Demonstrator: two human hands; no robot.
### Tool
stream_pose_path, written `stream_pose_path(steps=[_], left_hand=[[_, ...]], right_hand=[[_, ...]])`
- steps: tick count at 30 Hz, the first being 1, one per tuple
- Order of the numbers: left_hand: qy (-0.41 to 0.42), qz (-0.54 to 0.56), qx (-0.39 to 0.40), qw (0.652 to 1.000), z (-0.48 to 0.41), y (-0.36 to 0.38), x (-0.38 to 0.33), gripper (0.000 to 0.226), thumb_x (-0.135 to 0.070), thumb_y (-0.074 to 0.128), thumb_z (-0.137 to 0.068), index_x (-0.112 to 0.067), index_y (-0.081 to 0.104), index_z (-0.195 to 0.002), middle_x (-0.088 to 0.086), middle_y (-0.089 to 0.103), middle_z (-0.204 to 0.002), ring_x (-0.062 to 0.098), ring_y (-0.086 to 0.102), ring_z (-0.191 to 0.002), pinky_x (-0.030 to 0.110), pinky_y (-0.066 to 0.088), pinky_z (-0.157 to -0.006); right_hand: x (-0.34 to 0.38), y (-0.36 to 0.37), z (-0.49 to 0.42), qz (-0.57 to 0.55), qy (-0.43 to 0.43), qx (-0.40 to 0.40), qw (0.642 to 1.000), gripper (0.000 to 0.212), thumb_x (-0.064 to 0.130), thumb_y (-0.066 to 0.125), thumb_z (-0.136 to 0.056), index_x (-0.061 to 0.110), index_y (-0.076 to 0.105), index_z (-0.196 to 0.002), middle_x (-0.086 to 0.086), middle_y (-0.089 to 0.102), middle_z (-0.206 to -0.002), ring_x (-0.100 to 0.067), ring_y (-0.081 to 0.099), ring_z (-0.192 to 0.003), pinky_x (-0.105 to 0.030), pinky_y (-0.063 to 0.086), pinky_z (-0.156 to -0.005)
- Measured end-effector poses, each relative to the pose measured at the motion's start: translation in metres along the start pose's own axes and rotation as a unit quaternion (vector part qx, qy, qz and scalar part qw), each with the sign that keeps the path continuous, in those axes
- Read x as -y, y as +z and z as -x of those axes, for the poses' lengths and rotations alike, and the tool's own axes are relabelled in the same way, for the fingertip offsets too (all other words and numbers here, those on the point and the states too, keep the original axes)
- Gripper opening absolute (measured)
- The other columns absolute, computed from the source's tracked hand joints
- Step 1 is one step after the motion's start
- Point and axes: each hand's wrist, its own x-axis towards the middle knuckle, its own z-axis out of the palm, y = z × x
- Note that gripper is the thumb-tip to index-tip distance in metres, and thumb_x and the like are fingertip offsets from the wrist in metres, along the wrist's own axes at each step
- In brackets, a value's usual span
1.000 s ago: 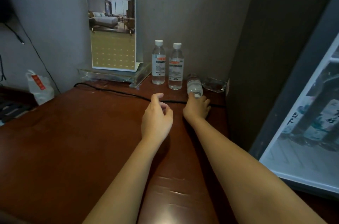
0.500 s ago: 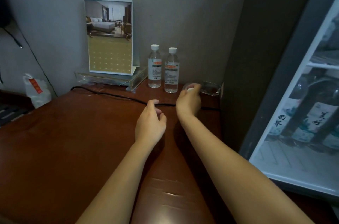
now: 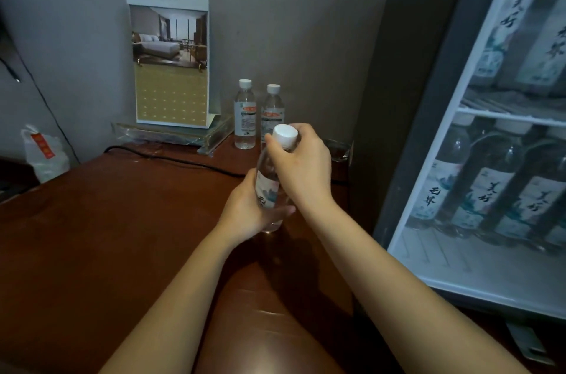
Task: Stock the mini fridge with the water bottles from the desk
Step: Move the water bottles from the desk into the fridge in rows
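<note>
Fingers (image 3: 280,212) of left hand (image 3: 245,211) and right hand (image 3: 303,168) grasp bottle (image 3: 267,190) labelled with brushed Chinese characters.

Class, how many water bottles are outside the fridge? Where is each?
3. Left bottle and right bottle stand at the wall; left hand and right hand hold the third bottle. Hands may hide more.

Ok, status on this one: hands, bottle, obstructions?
Right hand grips water bottle near its cap; left hand holds its base. Two more bottles upright by the wall. Nothing visible between bottle and mini fridge.
</note>
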Motion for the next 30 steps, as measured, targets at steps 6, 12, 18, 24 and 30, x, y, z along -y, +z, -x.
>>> stream_pose_path(steps=[6,12,18,24,30], left_hand=[[-0.01,0.159,0.058,0.985,0.002,-0.001,0.0,0.083,-0.041,0.088,-0.05,-0.028,0.051,-0.122,-0.006,0.068,-0.112,0.011,0.064,-0.105,0.038,0.05,-0.093],[-0.027,0.183,0.164,0.969,0.002,-0.013,0.004,0.079,0.007,0.072,-0.058,-0.029,0.045,-0.123,-0.01,0.068,-0.108,0.008,0.064,-0.102,0.017,0.051,-0.075],[-0.079,0.145,0.211,0.964,0.003,-0.027,0.008,0.068,0.009,0.075,-0.055,-0.018,0.055,-0.114,0.001,0.071,-0.105,0.018,0.067,-0.1,0.025,0.052,-0.077],[-0.087,0.124,0.233,0.961,0.008,-0.023,0.004,0.061,0.011,0.075,-0.061,-0.012,0.059,-0.115,0.005,0.071,-0.106,0.018,0.067,-0.1,0.022,0.053,-0.076],[-0.102,0.106,0.166,0.975,0.018,-0.019,0.002,0.061,0.0,0.078,-0.062,-0.013,0.057,-0.118,0.003,0.071,-0.106,0.018,0.066,-0.1,0.027,0.052,-0.08]], right_hand=[[-0.015,-0.008,-0.001,0.034,-0.005,0.074,0.997,0.035,0.04,0.062,-0.084,0.018,0.064,-0.11,-0.002,0.069,-0.097,-0.016,0.064,-0.089,-0.033,0.054,-0.076],[-0.054,0.002,0.035,0.056,0.077,0.202,0.975,0.039,0.032,0.065,-0.082,0.016,0.059,-0.118,-0.009,0.065,-0.109,-0.024,0.06,-0.102,-0.038,0.049,-0.089],[-0.066,0.003,0.062,0.0,0.088,0.197,0.976,0.053,0.022,0.062,-0.086,0.015,0.04,-0.135,-0.003,0.061,-0.123,-0.019,0.058,-0.113,-0.029,0.047,-0.093],[-0.069,-0.002,0.069,-0.027,0.051,0.206,0.977,0.06,0.012,0.052,-0.091,0.024,0.024,-0.143,-0.002,0.056,-0.13,-0.015,0.056,-0.115,-0.032,0.047,-0.096],[-0.069,0.001,0.067,-0.012,0.044,0.216,0.975,0.071,0.01,0.049,-0.091,0.024,0.011,-0.149,-0.005,0.046,-0.14,-0.02,0.049,-0.124,-0.038,0.044,-0.102]])
